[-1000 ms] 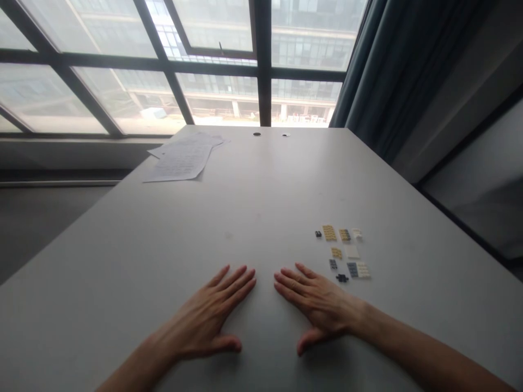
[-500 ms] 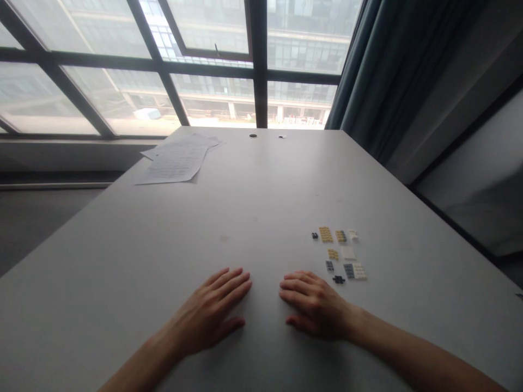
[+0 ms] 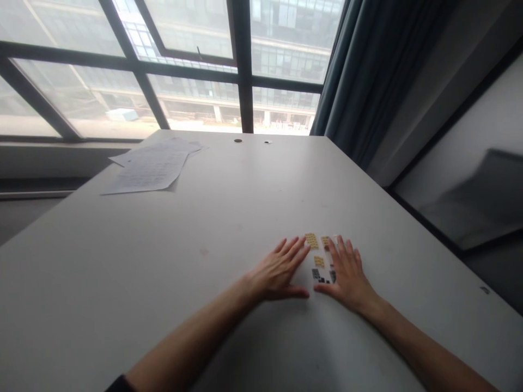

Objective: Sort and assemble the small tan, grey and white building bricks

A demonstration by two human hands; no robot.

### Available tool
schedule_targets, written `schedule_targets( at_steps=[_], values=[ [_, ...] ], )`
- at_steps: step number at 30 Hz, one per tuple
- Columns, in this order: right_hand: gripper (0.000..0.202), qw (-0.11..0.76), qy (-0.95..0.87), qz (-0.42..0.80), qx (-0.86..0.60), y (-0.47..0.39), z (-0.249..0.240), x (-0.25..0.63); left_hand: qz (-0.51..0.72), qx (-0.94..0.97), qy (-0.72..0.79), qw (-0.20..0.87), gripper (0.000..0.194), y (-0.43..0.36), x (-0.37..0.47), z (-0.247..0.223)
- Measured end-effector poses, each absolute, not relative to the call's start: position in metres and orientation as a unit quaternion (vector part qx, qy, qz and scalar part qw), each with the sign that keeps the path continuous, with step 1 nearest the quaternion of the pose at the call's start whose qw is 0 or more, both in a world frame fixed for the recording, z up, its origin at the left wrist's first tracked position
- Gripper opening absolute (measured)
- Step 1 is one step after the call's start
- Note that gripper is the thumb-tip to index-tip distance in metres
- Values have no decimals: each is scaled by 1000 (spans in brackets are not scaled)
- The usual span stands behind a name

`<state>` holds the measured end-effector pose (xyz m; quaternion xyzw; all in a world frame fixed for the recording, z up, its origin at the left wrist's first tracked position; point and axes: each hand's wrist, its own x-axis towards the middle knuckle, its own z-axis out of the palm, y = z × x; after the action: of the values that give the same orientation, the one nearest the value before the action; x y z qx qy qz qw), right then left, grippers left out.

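Observation:
My left hand [image 3: 281, 270] is open, palm down, its fingertips at the left edge of a group of small toy building bricks. Over the right side of that group my right hand [image 3: 347, 275] is spread open, covering several pieces. Between the hands show a larger yellow studded piece [image 3: 311, 240], a smaller yellow piece [image 3: 319, 262] and a dark grey piece [image 3: 316, 274]. A black piece [image 3: 323, 280] lies by my right thumb. Another yellow piece [image 3: 325, 242] is partly behind my right fingers. The white pieces are mostly hidden.
The bricks lie on a large white table [image 3: 220, 218]. Printed papers [image 3: 151, 169] overlap at its far left. Two round holes, one of them a cable hole [image 3: 238, 141], sit near the far edge. Beyond are windows and a blue curtain [image 3: 343, 71].
Both hands have moved right and forward to the bricks, and their fingers are spread wider. The view has turned a little to the right.

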<state>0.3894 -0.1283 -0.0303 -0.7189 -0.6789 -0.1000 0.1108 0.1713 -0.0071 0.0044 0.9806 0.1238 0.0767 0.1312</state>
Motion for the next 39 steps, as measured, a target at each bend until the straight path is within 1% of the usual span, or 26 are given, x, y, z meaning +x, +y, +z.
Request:
schedule_targets(
  at_steps=[3,5,9,13,15,17,20,22,23,26,29,31,33,35,39],
  values=[
    [109,83,-700,-60,-707,-99,-30,394,57,984,108,131,98,8,196,1],
    [102,77,-737,-29,-670,-76,-24,390,59,984,117,120,92,12,193,0],
    [93,104,-803,30,-587,-32,-10,364,79,979,165,93,76,13,149,5],
    [84,135,-856,70,-494,1,-4,314,69,969,226,72,61,10,86,10],
    [84,159,-880,99,-436,12,-3,286,69,963,253,64,56,7,59,11],
    [86,204,-887,137,-392,20,-2,263,75,957,276,56,50,1,35,10],
    [84,281,-853,179,-403,24,1,247,96,944,311,43,43,-10,8,8],
    [85,304,-820,176,-451,21,3,249,110,938,329,31,46,-11,-4,8],
    [89,301,-811,166,-474,17,3,252,116,934,337,24,52,-8,-9,7],
    [106,234,-811,132,-520,-4,0,255,128,910,394,-4,75,21,-18,5],
    [114,158,-817,116,-542,-29,-6,242,126,845,519,-13,77,62,-21,1],
    [114,126,-814,106,-557,-37,-9,229,99,831,547,6,76,81,-20,-2],
    [114,111,-812,97,-565,-34,-10,217,80,846,527,30,75,86,-18,-4],
    [113,110,-823,94,-550,-21,-9,208,82,876,471,61,73,78,-16,-6],
    [106,121,-883,102,-441,15,-3,192,131,910,370,133,75,51,-22,-5]
  ],
)
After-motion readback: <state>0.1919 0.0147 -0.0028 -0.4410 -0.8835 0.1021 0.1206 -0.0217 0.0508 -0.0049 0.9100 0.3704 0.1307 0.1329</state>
